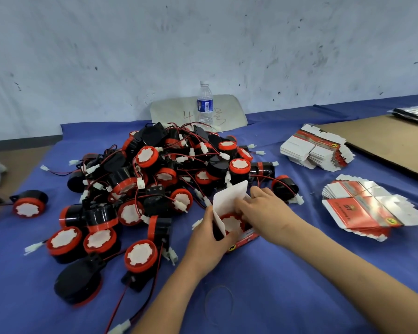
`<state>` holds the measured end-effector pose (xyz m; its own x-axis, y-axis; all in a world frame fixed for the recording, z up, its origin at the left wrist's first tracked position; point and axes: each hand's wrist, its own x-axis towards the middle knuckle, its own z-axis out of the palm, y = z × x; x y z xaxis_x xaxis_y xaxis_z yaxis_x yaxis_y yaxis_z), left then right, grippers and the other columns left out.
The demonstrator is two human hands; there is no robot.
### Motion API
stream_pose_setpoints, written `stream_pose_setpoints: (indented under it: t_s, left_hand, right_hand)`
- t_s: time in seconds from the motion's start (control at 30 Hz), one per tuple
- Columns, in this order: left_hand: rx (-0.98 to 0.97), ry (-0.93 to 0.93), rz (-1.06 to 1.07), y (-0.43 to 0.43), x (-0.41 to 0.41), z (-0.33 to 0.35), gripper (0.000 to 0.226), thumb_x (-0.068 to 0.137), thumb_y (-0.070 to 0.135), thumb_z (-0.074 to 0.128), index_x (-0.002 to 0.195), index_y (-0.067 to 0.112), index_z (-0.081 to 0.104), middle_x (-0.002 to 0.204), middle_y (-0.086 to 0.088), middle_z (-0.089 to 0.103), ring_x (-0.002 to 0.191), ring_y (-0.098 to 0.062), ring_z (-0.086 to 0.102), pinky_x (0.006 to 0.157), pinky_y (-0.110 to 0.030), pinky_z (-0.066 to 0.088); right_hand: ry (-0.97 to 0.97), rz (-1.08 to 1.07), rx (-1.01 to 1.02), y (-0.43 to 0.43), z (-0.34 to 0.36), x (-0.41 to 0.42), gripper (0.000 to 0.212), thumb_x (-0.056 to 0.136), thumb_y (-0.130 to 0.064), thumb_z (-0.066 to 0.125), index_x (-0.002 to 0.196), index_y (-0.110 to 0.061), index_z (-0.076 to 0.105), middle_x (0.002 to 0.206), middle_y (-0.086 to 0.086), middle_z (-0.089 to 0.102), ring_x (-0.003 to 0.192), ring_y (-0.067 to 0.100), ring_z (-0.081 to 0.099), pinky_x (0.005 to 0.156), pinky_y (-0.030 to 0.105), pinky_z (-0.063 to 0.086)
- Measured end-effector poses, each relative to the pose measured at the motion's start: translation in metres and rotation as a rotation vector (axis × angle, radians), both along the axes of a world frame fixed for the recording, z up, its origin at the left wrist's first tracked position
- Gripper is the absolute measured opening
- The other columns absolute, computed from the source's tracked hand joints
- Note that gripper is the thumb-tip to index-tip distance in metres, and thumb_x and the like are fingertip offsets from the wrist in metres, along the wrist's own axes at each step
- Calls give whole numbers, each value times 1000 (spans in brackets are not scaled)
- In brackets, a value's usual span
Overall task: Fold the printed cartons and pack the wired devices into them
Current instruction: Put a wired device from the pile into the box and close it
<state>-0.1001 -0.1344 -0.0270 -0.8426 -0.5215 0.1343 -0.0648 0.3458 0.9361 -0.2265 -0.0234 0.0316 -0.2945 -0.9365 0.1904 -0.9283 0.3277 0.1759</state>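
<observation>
An open printed carton (245, 237) was seen standing on the blue cloth (275, 285), near and right of centre, just beside the big pile of devices (155, 179), with its white flap raised towards the far side. The carton was gripped from the near left by the left hand (208, 239), fingers curled round its side. One wired device (231, 224) was seated in the carton's mouth, red rim and white face turned up. The right hand (266, 208) was laid over the far right edge of the carton, fingers bent down to the device's rim; whether the device was pinched or only pressed could not be told. A lone device (29, 204) was left well apart at the far left of the cloth. Two stacks of flat cartons were spread on the right, one far (316, 150) and one nearer (362, 208). A water bottle (205, 104) was stood upright behind the pile, against the wall. A rubber band (219, 304) was lying on the cloth between the forearms.
</observation>
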Motion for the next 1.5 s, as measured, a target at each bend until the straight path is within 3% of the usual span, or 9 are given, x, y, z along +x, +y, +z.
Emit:
stream_pose_setpoints:
  t_s: [0.13,0.27,0.37,0.47,0.63,0.9,1.03,1.33,1.5]
  left_hand:
    - [-9,9,-4,0,0,0,42,81,42,74,113,46,46,103,24,65,96,5,62,83,-31,55]
    - [-64,42,12,3,1,2,67,80,39,75,134,46,35,114,24,62,107,2,59,86,-22,52]
    - [-100,129,78,9,4,3,102,75,37,80,142,56,6,125,41,43,113,11,51,86,-6,44]
    - [-125,202,158,12,2,-1,77,74,36,81,119,63,25,126,30,48,111,1,56,88,-17,50]
    - [-320,159,142,12,2,-2,29,82,37,72,105,36,54,141,26,38,123,17,37,93,-2,34]
    - [-699,175,262,25,-1,-1,38,71,35,83,103,18,70,134,9,29,121,-3,23,97,-12,31]
    - [-729,128,314,29,-2,-2,39,73,28,83,106,13,70,119,-3,46,111,-13,34,87,-28,47]
    - [-738,93,185,35,0,3,48,84,13,73,129,16,57,112,3,52,102,-8,42,87,-20,41]
    - [-782,83,160,37,0,4,48,84,5,69,129,17,58,114,2,52,105,-9,45,90,-25,46]
  right_hand:
    - [-186,-29,-189,3,-4,-3,17,95,-24,55,106,-14,46,84,-1,42,81,19,35,86,26,33]
    - [-156,44,-498,11,-24,5,15,74,-3,80,75,-4,65,60,0,56,67,31,53,63,40,50]
    - [-221,85,-607,18,-35,1,6,76,-7,78,80,-10,75,93,-1,69,81,27,53,71,37,50]
    - [-321,79,-657,23,-39,-2,13,84,-19,64,82,-19,77,134,-4,50,104,19,44,86,21,40]
    - [-355,67,-710,22,-46,6,13,82,-17,66,89,-20,76,139,-1,42,103,26,49,86,24,39]
    - [-221,117,-752,21,-50,12,13,84,-7,63,93,-6,71,110,12,58,78,25,54,65,34,52]
    - [-236,112,-779,21,-52,11,13,86,-8,64,94,-3,72,126,14,54,92,25,57,75,29,52]
    - [-218,157,-745,25,-43,15,29,94,-20,49,119,-18,64,88,-5,66,70,17,53,51,29,49]
    - [-312,109,-768,25,-45,11,18,83,-3,65,98,-13,68,78,-6,63,72,10,51,54,26,46]
